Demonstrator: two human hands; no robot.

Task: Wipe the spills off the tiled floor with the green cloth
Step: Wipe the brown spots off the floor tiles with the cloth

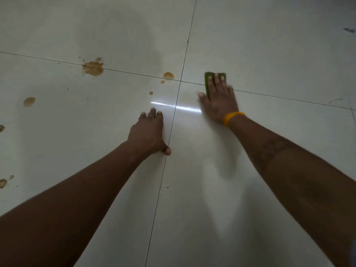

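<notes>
My right hand lies flat on the green cloth, pressing it onto the pale tiled floor just right of where the grout lines cross; only the cloth's far and left edges show past the fingers. My left hand rests palm down on the floor, fingers spread, holding nothing. Brown spills lie to the left: a big splash on the grout line, a round drop with two small drops near it, and a blot farther left.
More brown spots sit at the left edge of the view. A dark mark lies at the far right. A bright streak of reflected light crosses the tiles between my hands.
</notes>
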